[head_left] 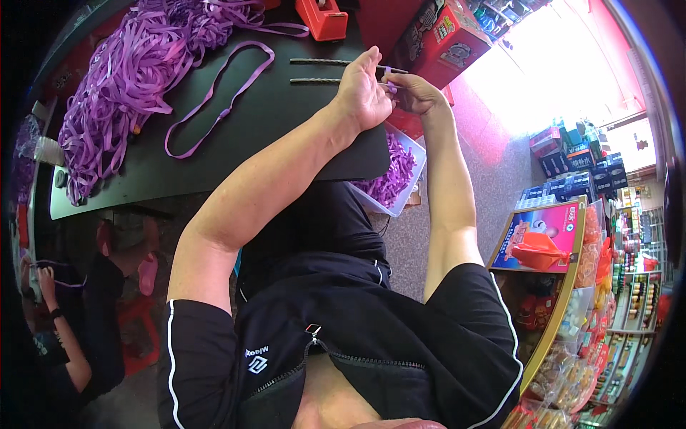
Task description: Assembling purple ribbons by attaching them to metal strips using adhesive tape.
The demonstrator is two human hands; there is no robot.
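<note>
Two thin twisted metal rods stick out over the right side of the black table. My left hand lies across them, fingers stretched toward the far side; some of its fingers are hidden. Close beside it, my right hand is closed in a pinch on a small piece of purple ribbon at the rods' right ends. Left of the rods, a purple lanyard loop with a knot lies on the table. Farther left is a big tangled heap of purple ribbons.
A red tape dispenser stands at the table's far edge. Below the corner, a pale plastic bin holds purple ribbon pieces. At left, another person's hand works with purple strap. Boxes and a display counter stand to the right.
</note>
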